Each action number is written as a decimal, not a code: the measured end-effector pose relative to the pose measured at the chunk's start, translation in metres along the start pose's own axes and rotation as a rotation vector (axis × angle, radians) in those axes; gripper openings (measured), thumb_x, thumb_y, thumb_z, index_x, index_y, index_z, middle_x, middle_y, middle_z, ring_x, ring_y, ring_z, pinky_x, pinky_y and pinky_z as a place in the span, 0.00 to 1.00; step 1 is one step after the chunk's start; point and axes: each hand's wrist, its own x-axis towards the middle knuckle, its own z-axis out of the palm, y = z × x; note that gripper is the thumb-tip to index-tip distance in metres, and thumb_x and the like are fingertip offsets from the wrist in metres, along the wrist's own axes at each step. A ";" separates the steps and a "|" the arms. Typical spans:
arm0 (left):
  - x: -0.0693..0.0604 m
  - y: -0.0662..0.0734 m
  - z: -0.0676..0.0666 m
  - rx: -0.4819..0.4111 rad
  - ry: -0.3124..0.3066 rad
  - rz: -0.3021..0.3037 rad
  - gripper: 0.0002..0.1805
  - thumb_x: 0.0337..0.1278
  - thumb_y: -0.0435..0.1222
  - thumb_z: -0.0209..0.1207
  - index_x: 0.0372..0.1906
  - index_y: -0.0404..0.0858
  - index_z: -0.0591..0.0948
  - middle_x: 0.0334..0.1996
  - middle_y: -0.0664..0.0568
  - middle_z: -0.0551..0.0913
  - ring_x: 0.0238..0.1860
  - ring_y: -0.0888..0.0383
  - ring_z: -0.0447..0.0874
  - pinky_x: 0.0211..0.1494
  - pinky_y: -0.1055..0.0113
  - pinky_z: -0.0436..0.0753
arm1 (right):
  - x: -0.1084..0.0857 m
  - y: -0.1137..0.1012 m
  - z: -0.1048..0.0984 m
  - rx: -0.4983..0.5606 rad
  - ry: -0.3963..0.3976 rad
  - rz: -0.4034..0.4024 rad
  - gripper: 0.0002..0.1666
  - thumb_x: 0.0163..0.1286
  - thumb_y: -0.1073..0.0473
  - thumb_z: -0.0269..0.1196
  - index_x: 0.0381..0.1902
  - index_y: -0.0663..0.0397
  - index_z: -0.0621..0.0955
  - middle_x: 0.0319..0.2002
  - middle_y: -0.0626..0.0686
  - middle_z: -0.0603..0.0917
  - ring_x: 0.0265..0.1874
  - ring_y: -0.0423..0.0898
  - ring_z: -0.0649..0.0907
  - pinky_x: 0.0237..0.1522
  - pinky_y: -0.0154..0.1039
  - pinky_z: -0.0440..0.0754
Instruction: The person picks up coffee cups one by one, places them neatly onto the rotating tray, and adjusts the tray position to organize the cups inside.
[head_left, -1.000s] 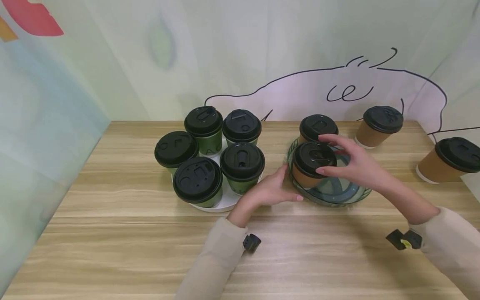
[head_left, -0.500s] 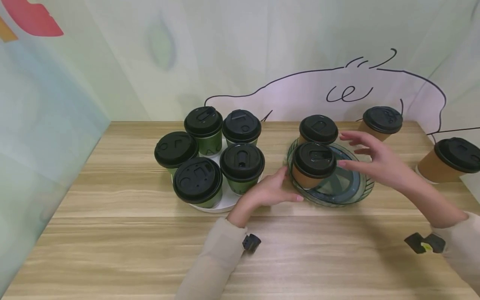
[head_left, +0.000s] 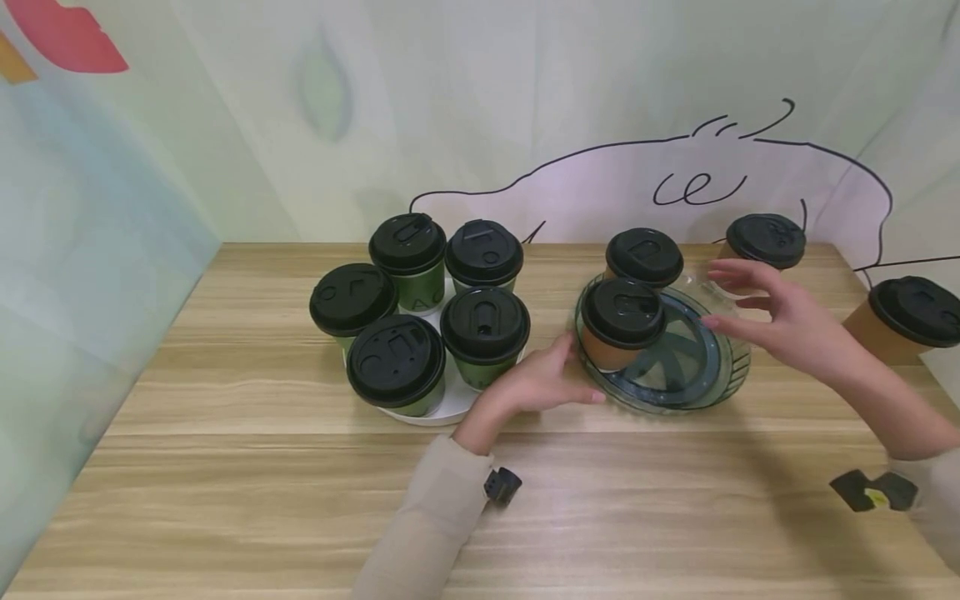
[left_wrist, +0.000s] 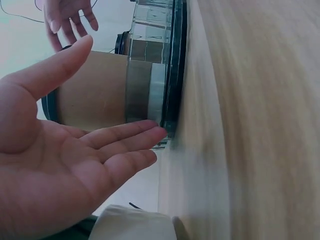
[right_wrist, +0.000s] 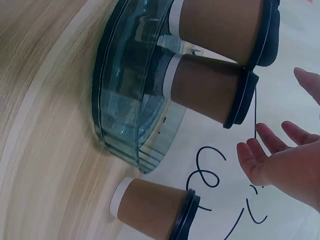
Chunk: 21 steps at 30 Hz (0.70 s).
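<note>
Two brown paper cups with black lids, a front cup [head_left: 611, 353] and a back cup [head_left: 643, 257], stand upright on the left side of a clear round tray [head_left: 731, 379]. My left hand [head_left: 546, 379] lies at the tray's left edge, palm toward it, its fingers straight. In the left wrist view its fingertips [left_wrist: 159, 132] appear to touch the tray's side, beside the front cup. My right hand [head_left: 795, 325] hovers over the tray's right side, fingers spread and loosely bent, holding nothing. In the right wrist view it is apart from both cups.
Left of the tray, several green cups [head_left: 480, 371] with black lids stand on a white round tray [head_left: 450, 407]. Two more brown cups stand on the wooden table, one at the back right [head_left: 765, 237] and one at the right edge [head_left: 885, 329]. A wall rises behind.
My right hand has let go of the front cup and drawn back to the right. The tray with both cups has turned slightly, the front cup leftward, the back cup rightward. My left hand stays put.
</note>
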 end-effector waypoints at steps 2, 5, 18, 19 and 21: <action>0.000 0.000 -0.001 -0.010 -0.001 0.002 0.49 0.49 0.45 0.65 0.69 0.32 0.50 0.63 0.41 0.65 0.64 0.49 0.62 0.64 0.60 0.62 | -0.001 0.002 -0.002 0.003 0.007 0.008 0.35 0.58 0.66 0.65 0.63 0.57 0.65 0.57 0.59 0.70 0.48 0.29 0.68 0.46 0.17 0.65; -0.001 0.000 -0.001 -0.020 0.001 0.002 0.49 0.49 0.45 0.65 0.70 0.32 0.50 0.63 0.41 0.66 0.63 0.49 0.62 0.64 0.60 0.62 | -0.003 0.006 -0.005 -0.004 0.019 0.012 0.34 0.59 0.65 0.64 0.62 0.59 0.65 0.56 0.58 0.71 0.48 0.30 0.69 0.45 0.17 0.66; 0.001 0.000 0.000 -0.042 0.008 -0.033 0.48 0.49 0.44 0.65 0.70 0.34 0.51 0.64 0.44 0.65 0.64 0.50 0.61 0.64 0.60 0.62 | -0.005 0.033 -0.021 -0.092 0.059 0.165 0.37 0.63 0.55 0.62 0.66 0.58 0.61 0.57 0.61 0.69 0.52 0.46 0.68 0.37 0.14 0.64; 0.001 0.000 0.000 -0.046 0.005 -0.032 0.48 0.49 0.43 0.65 0.70 0.34 0.51 0.64 0.44 0.65 0.64 0.50 0.61 0.64 0.60 0.62 | -0.005 0.034 -0.022 -0.100 0.055 0.181 0.38 0.63 0.54 0.62 0.67 0.58 0.60 0.58 0.62 0.68 0.54 0.50 0.67 0.37 0.14 0.64; 0.001 0.000 0.000 -0.041 0.005 -0.031 0.48 0.49 0.43 0.65 0.70 0.34 0.50 0.64 0.44 0.64 0.65 0.51 0.60 0.65 0.60 0.61 | -0.006 0.036 -0.024 -0.105 0.050 0.198 0.39 0.63 0.53 0.61 0.67 0.59 0.59 0.59 0.63 0.67 0.54 0.58 0.66 0.35 0.13 0.63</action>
